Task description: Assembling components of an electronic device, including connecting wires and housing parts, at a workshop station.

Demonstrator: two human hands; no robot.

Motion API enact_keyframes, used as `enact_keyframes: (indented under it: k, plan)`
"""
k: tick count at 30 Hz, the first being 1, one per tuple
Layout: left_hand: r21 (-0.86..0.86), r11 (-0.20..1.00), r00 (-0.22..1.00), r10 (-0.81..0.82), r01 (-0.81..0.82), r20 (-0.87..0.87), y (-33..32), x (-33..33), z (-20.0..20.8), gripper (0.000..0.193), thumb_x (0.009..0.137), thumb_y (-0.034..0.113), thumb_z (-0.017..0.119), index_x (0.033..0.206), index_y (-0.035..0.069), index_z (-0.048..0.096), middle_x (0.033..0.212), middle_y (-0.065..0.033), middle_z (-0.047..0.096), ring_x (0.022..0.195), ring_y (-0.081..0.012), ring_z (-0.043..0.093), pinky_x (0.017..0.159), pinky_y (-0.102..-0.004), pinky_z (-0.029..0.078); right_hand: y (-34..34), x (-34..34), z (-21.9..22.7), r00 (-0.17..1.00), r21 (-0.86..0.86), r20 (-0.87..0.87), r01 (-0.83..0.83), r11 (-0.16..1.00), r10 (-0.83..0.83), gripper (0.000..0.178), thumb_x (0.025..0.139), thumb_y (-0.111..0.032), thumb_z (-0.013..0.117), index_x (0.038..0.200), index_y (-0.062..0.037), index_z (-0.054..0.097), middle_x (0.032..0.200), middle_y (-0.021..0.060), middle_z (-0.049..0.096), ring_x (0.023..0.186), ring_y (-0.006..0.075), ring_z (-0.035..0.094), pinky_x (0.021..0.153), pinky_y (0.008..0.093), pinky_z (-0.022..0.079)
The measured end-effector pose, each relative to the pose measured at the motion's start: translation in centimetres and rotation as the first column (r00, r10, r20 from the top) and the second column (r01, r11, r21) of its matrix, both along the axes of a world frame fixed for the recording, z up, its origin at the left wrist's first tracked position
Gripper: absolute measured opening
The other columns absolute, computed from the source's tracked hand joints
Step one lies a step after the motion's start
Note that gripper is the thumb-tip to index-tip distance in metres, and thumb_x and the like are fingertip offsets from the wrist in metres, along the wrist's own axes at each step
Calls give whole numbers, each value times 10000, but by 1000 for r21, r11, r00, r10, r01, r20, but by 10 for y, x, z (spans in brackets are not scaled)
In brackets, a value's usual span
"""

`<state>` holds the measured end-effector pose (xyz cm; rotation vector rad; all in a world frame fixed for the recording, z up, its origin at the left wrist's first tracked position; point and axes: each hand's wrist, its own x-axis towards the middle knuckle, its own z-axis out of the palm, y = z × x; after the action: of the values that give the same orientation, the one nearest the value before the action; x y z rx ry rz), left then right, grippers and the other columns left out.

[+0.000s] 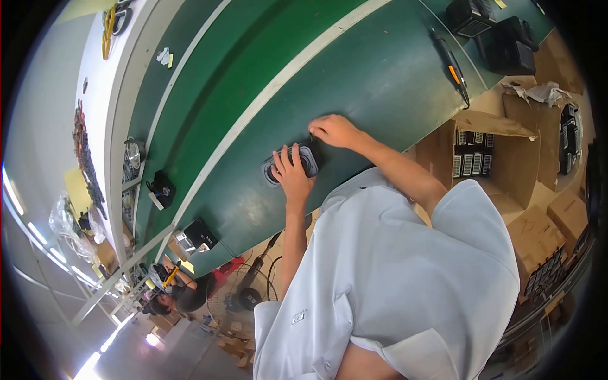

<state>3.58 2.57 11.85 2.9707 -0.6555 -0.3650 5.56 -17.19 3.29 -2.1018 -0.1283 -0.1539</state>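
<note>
A dark oblong unit with two round cones and a pale rim, like a small speaker [308,161], lies on the green workbench [253,202]. My left hand [293,179] reaches across its middle, fingers spread over the top and tips at the far edge, holding it against the bench. Just beyond its right end, my right hand [337,131] is closed in a pinch close to the bench. A small dark bit shows under those fingertips, too small to name.
An orange-and-black electric screwdriver [453,73] lies at the bench's far right, near black speaker boxes [506,47]. Right of me stands an open carton [506,161] of dark units. A black box [201,235] sits at left; a caged fan [244,297] and another person [190,294] are beyond.
</note>
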Motion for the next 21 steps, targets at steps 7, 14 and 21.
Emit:
enact_keyframes:
  k: [7, 14, 21]
  plan:
    - [8, 999, 998, -48, 48, 30, 3, 1, -1, 1106, 532, 201, 928, 1481, 147, 363, 1486, -151, 377, 1445, -405, 272, 1096, -622, 267, -9, 14, 3, 942, -241, 13, -323, 915, 336, 105, 859, -193, 632, 915, -126, 690, 818, 106, 665, 774, 349, 670, 674, 467, 543]
    - [0, 1000, 999, -11, 11, 40, 8, -7, -3, 1110, 536, 213, 931, 1484, 142, 357, 1478, -153, 385, 1443, -400, 277, 1102, -609, 267, -4, 13, 16, 914, -339, -21, -387, 857, 405, 65, 817, -166, 656, 823, -101, 662, 831, 100, 644, 769, 351, 666, 665, 477, 534]
    - [-239, 965, 994, 101, -109, -46, 31, 8, 2, 882, 733, 320, 818, 1486, 120, 403, 1549, -185, 327, 1449, -415, 267, 1113, -620, 247, -9, -3, 29, 998, -129, 0, -69, 989, 70, 143, 881, -146, 626, 998, -81, 676, 880, 121, 615, 794, 355, 640, 701, 464, 530]
